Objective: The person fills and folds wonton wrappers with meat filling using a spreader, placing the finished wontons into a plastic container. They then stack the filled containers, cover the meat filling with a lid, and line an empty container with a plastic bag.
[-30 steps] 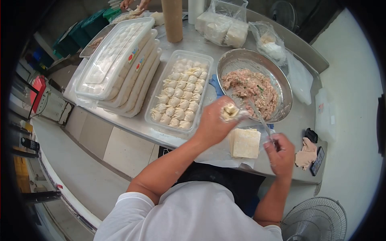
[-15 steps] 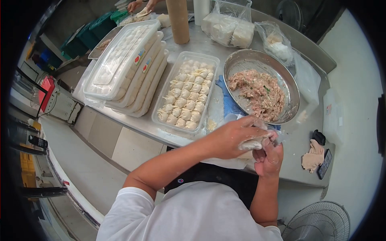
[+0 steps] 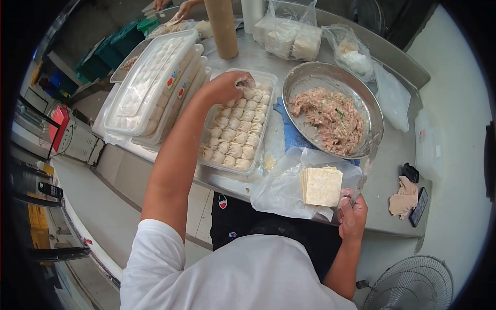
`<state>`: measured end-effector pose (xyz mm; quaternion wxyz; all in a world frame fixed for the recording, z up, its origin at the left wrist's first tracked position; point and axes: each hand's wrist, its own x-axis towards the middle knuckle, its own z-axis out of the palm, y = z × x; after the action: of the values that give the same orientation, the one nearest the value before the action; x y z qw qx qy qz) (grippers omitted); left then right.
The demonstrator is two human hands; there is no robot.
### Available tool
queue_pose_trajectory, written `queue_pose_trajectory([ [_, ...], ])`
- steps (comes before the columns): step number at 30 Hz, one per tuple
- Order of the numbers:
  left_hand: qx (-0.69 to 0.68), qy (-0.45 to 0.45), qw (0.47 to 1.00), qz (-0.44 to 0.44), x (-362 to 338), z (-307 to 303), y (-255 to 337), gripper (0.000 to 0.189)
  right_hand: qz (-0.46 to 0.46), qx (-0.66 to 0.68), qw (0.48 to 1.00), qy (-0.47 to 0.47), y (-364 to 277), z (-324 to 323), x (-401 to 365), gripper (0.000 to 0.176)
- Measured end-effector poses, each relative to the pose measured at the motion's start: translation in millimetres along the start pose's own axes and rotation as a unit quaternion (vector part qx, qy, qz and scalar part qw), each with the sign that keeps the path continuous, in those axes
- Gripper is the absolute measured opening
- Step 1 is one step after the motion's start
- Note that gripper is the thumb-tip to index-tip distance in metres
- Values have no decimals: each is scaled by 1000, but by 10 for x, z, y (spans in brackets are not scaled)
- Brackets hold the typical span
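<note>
My left hand [image 3: 230, 88] reaches over the far end of a clear plastic tray [image 3: 205, 166]. Its fingers are curled around a pale dumpling, mostly hidden by the hand. Rows of folded dumplings [image 3: 233, 124] fill the visible part of that tray. Close to the table's front edge, my right hand [image 3: 353, 217] is closed around a thin, smeared flat stick [image 3: 368, 168] that points up toward the bowl. Beside it, a stack of square wrappers [image 3: 322, 186] lies on a plastic sheet [image 3: 274, 188]. Minced meat filling [image 3: 330, 121] is heaped in a metal bowl [image 3: 376, 111].
Lidded trays of dumplings [image 3: 150, 85] are stacked at left. Behind stand a brown cylinder [image 3: 221, 28] and bagged wrappers [image 3: 289, 36]. A blue cloth [image 3: 292, 129] lies under the bowl. A phone [image 3: 419, 207] rests at right. Another person's hands [image 3: 181, 10] work at the far end.
My left hand has moved away from my right hand, up and left to the dumpling tray. The wrapper stack is now uncovered. My right hand has stayed near the front edge.
</note>
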<state>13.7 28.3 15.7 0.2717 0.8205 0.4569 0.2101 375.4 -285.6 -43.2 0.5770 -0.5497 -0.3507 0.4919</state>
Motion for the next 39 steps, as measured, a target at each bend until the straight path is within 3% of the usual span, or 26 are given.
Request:
queue_pose_trajectory([
  [5,97,-84,991,-23,88,89,-112,53,-12,-41,998,47,159,-126,97,33],
  [9,105,-92,990,-8,44,70,13,56,-10,-52,997,56,149,-77,112,34],
  [11,102,-134,985,-45,57,21,84,53,-11,-82,995,48,102,-135,138,32],
  [13,119,-96,988,3,44,95,111,51,-10,-112,993,40,-21,-187,224,31],
  [14,139,-57,988,42,4,143,119,50,-200,-316,927,43,-176,-222,344,28],
  [15,138,-58,988,47,-57,182,241,50,-371,-496,784,42,-343,-246,453,26],
  [17,151,44,981,113,-222,325,663,46,-326,-562,758,65,-746,-233,598,21],
  [19,12,74,977,198,-478,674,1025,43,-297,-667,672,126,-1021,-181,881,16],
  [20,-62,51,971,224,-649,912,1223,39,-292,-693,649,118,-1072,-188,1101,16],
  [21,-117,-32,959,257,-808,1022,1473,39,-286,-719,624,110,-1072,-193,1280,16],
  [23,-95,-68,944,309,-1006,1527,1654,44,-271,-723,630,80,-1087,16,1438,17],
  [25,-65,-64,952,293,-1096,1862,1707,47,-258,-727,635,42,-1115,246,1446,19],
  [27,-36,-69,957,278,-1168,2031,1689,50,-252,-756,603,-8,-1106,376,1334,18],
  [29,-17,-23,960,279,-1184,2077,1713,50,-273,-744,610,-18,-973,382,1239,16],
  [37,-12,8,963,271,-1155,2061,1779,36,-310,-735,591,-120,-872,454,848,17],
  [39,-12,30,962,271,-1131,2085,1780,34,-261,-767,576,-104,-1083,403,846,19],
])
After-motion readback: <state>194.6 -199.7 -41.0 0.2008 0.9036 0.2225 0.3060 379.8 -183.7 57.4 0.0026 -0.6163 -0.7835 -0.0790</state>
